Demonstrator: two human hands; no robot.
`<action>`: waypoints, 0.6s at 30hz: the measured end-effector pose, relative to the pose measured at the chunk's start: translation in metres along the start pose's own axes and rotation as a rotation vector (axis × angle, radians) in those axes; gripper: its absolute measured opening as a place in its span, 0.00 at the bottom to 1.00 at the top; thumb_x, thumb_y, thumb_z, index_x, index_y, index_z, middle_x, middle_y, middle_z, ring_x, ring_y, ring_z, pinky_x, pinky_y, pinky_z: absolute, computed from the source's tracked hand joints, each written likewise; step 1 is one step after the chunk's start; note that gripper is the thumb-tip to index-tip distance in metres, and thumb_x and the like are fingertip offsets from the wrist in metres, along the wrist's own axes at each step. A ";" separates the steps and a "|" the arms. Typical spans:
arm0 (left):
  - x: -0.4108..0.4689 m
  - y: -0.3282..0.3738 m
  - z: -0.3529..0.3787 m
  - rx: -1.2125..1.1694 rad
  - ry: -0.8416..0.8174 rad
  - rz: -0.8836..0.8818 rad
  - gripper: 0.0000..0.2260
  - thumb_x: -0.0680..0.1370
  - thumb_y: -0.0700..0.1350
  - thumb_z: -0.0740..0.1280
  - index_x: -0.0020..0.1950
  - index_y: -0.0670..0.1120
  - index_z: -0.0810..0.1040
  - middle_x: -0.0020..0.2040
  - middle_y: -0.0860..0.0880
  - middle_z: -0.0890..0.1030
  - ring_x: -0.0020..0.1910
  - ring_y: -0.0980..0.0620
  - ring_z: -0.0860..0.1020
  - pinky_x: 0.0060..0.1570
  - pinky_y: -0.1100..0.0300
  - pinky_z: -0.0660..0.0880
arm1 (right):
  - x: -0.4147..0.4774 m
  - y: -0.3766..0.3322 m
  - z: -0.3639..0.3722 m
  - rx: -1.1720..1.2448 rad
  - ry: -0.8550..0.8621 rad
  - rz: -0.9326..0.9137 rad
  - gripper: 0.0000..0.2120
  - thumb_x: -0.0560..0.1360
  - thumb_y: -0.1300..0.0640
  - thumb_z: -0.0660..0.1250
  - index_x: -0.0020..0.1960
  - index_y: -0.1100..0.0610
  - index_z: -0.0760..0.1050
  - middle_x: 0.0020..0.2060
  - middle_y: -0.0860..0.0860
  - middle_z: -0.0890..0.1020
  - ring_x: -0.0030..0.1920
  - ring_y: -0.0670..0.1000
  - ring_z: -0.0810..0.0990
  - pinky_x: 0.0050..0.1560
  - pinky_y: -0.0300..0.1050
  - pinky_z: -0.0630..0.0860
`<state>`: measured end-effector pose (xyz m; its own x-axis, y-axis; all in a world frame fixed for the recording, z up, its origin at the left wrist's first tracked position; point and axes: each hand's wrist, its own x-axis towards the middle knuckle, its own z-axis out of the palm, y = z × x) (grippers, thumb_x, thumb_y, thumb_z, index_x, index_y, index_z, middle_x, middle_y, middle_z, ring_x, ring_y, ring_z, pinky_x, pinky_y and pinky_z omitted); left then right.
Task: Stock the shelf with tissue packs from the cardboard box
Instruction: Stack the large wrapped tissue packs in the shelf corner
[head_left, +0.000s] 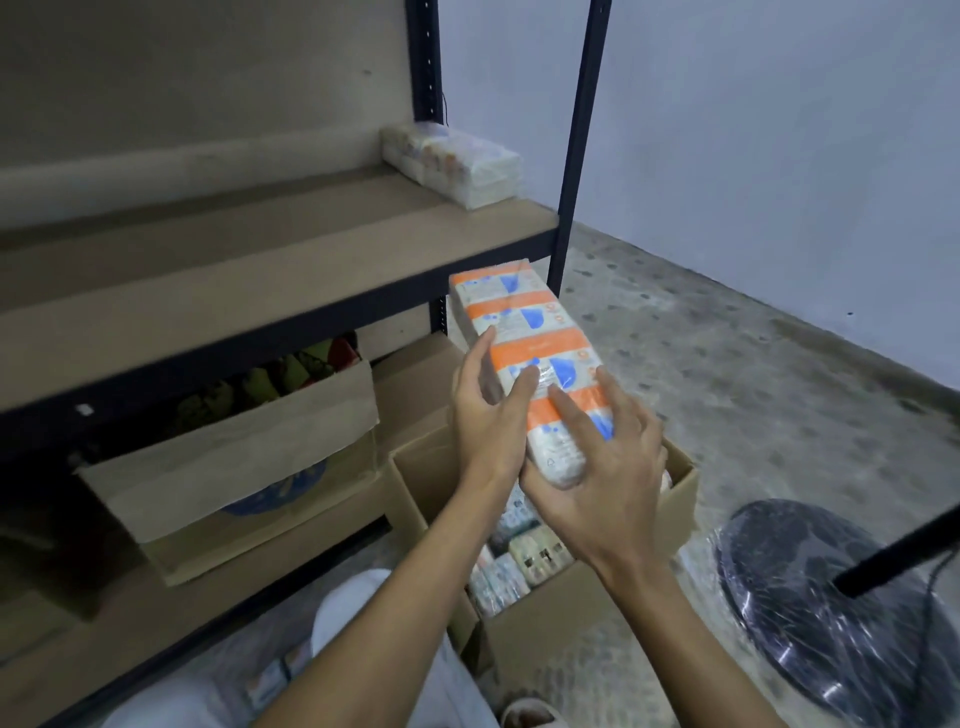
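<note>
Head view shows the shelf (260, 270) filling the left side, a brown board on a dark metal frame. Under its left part stands an open carton (234, 457) with one flap folded outward; the coloured things inside are too blurred to name. At the bottom edge a knee in white cloth (353, 608) shows. On the board's right rear corner, against the back post, sits a stack of tissue packs (452, 166), pale and wrapped in film.

Below the board's right front corner the person holds an orange, white and blue tissue pack (524, 322) in the air, lengthwise, its far end pointing toward the shelf and its near end lower. The left grip (488, 415) clasps the pack's left side, thumb laid across the top face and fingers along the edge. The right grip (613, 483) cradles the near end, palm behind it and fingers spread over the top film. Both are grasping the pack.

Directly beneath the hands the cardboard box (540, 618) stands open on the floor (727, 364), beside the shelf's right front post, with more packs (514, 566) lying inside. Right of the box a round black base (831, 597) wrapped in clear film rests on the floor, a black pole (904, 551) rising from it toward the right edge.
</note>
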<state>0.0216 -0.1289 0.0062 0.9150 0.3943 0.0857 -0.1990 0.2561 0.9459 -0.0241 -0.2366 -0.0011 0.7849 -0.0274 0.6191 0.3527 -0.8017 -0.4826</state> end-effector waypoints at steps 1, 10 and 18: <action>0.004 0.009 -0.002 0.018 0.009 0.023 0.22 0.70 0.49 0.74 0.61 0.65 0.75 0.65 0.50 0.76 0.60 0.48 0.79 0.55 0.45 0.79 | 0.007 -0.005 0.000 0.004 0.009 -0.021 0.32 0.62 0.38 0.68 0.65 0.44 0.75 0.70 0.53 0.70 0.65 0.60 0.69 0.61 0.55 0.67; 0.034 0.068 -0.014 0.011 0.034 0.105 0.23 0.70 0.48 0.74 0.64 0.58 0.75 0.59 0.50 0.82 0.54 0.50 0.82 0.53 0.46 0.80 | 0.054 -0.053 0.003 0.014 0.127 -0.105 0.31 0.62 0.38 0.69 0.64 0.44 0.76 0.69 0.52 0.71 0.64 0.58 0.68 0.58 0.55 0.68; 0.050 0.095 -0.007 0.043 0.033 0.196 0.22 0.70 0.48 0.74 0.61 0.62 0.75 0.61 0.50 0.80 0.57 0.50 0.81 0.54 0.49 0.80 | 0.079 -0.061 0.004 0.104 0.187 -0.143 0.30 0.62 0.40 0.69 0.63 0.48 0.78 0.68 0.53 0.72 0.64 0.59 0.68 0.61 0.54 0.67</action>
<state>0.0463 -0.0785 0.0985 0.8482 0.4617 0.2596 -0.3561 0.1343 0.9248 0.0187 -0.1871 0.0750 0.6190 -0.0354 0.7846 0.5117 -0.7397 -0.4370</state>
